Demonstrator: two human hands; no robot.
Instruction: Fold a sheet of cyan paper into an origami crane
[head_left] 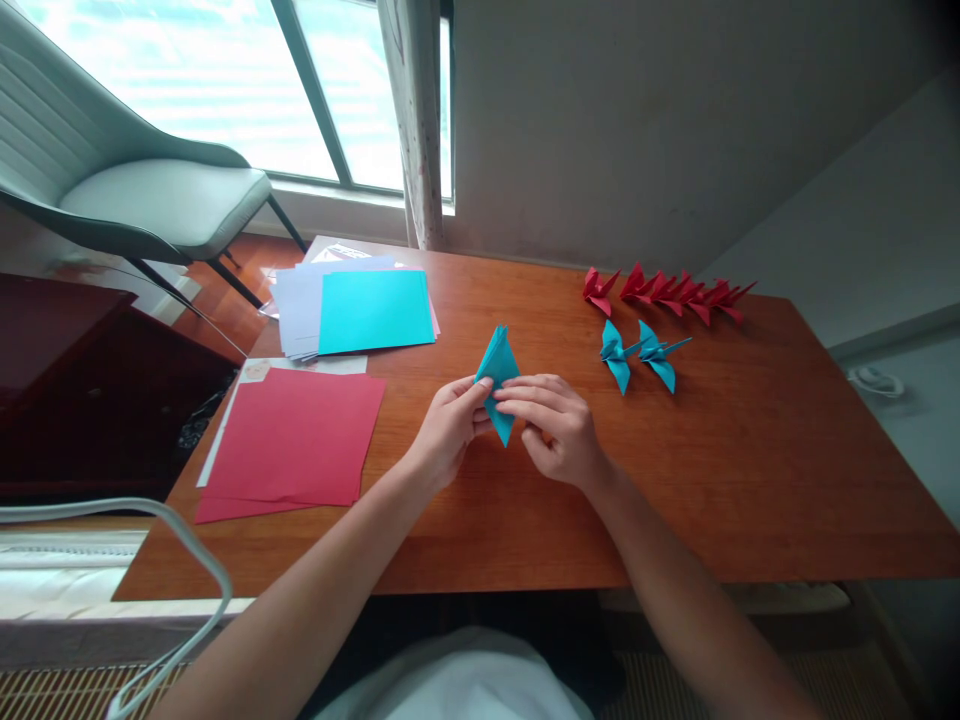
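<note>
A blue paper (pixel 501 365), folded into a narrow pointed diamond, is held above the wooden table in front of me. My left hand (pixel 450 425) grips its left side, with the thumb on the near face and the other fingers partly hidden behind. From the right, my right hand (pixel 559 425) is closed in on the same paper, its fingertips pressed to the lower right part. Two finished blue paper cranes (pixel 654 357) stand on the table to the right, and behind them is a row of several red paper cranes (pixel 679 293).
On the table's left lie red paper sheets (pixel 292 435) and, farther back, a blue sheet (pixel 375 312) over pale sheets (pixel 296 310). A chair (pixel 165 200) stands by the window. A white cable (pixel 180 525) loops past the table's near left corner.
</note>
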